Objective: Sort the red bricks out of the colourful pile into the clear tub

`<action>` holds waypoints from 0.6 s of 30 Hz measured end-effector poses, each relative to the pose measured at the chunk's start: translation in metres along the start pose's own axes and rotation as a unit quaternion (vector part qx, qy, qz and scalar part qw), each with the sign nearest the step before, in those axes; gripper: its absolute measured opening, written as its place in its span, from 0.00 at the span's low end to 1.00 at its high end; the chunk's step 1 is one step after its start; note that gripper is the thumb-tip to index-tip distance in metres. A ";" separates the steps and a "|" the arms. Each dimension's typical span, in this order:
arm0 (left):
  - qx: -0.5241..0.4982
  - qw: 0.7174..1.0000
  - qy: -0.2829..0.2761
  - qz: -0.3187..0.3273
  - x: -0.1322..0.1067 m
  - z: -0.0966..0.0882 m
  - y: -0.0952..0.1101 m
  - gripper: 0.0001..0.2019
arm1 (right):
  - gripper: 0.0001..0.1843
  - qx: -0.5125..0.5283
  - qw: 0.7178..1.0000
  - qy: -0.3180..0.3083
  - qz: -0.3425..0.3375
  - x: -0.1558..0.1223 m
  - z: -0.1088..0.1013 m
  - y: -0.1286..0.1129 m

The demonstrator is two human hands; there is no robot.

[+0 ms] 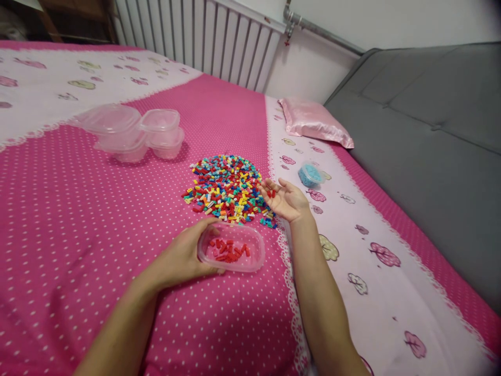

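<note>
A heap of small many-coloured plastic pieces (225, 186) lies on the pink dotted bedspread (97, 219). In front of it sits a clear plastic tub (231, 253) with several red pieces inside. My left hand (183, 256) grips the tub's left rim, fingers curled round it. My right hand (284, 199) rests palm up at the heap's right edge, fingers loosely spread, with a few red pieces lying in the palm.
Stacked empty clear tubs (131, 130) stand at the back left. A small tub of blue pieces (310, 175) sits right of the heap. A pink satin pillow (315, 121), a grey sofa (430, 136) and a white radiator (203, 36) border the bed.
</note>
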State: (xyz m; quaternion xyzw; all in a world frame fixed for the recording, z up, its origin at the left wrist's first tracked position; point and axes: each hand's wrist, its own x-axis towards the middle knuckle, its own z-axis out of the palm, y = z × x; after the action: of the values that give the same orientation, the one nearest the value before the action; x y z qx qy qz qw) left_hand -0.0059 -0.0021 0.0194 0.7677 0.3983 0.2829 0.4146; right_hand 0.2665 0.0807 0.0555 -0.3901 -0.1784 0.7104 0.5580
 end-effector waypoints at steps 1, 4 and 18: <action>-0.001 1.000 -0.002 0.001 0.000 0.000 0.000 0.35 | 0.12 0.001 1.000 0.005 0.003 0.000 0.001 0.000; -0.001 1.000 -0.004 0.001 0.000 0.000 0.000 0.35 | 0.16 -0.012 1.000 0.012 0.012 -0.002 0.002 -0.001; -0.016 1.000 -0.003 0.002 0.000 0.001 0.000 0.36 | 0.13 -0.695 0.709 0.086 -0.084 0.004 -0.015 0.014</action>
State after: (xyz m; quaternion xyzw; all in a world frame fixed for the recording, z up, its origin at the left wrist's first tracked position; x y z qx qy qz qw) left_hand -0.0058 -0.0026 0.0190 0.7626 0.3912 0.2879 0.4272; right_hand 0.2688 0.0772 0.0350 -0.7103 -0.6049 0.2992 0.1999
